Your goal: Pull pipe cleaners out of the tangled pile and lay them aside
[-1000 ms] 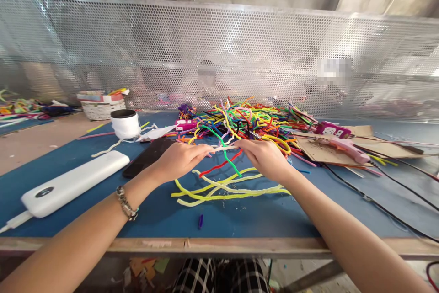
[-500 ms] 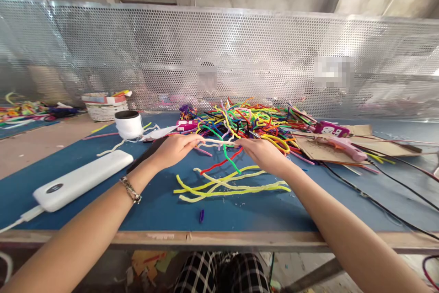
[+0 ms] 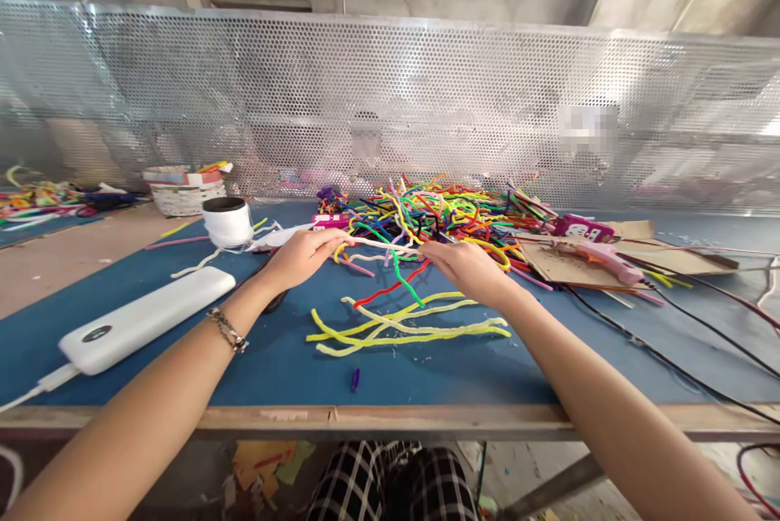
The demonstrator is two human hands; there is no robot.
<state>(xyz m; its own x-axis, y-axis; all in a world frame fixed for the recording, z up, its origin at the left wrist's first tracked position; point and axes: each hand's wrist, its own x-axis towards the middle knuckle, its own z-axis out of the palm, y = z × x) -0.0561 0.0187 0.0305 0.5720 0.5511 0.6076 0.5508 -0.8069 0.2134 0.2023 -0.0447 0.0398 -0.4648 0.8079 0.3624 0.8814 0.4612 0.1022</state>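
A pale pink-white pipe cleaner [image 3: 383,245] stretches almost level between my two hands above the table. My left hand [image 3: 310,254] pinches its left end, fingers closed. Its right end is in my right hand [image 3: 466,265], whose fingers are closed and seen from the back. Just beyond lies a tangled heap of coloured pipe cleaners [image 3: 451,208]. A green pipe cleaner [image 3: 407,281] and a red pipe cleaner [image 3: 390,287] stick out of the heap towards me. Nearer, several yellow pipe cleaners [image 3: 408,330] lie crossed on the blue table.
At left are a white power bank [image 3: 149,318] with a cable, a white roll [image 3: 227,222] and a woven basket [image 3: 186,192]. A pink glue gun [image 3: 609,261] rests on cardboard [image 3: 548,265] at right, with black cords. A perforated metal screen [image 3: 390,98] stands behind.
The held pipe cleaner is pulled straighter between my hands. My left hand has moved slightly left and up; my right hand has barely shifted.
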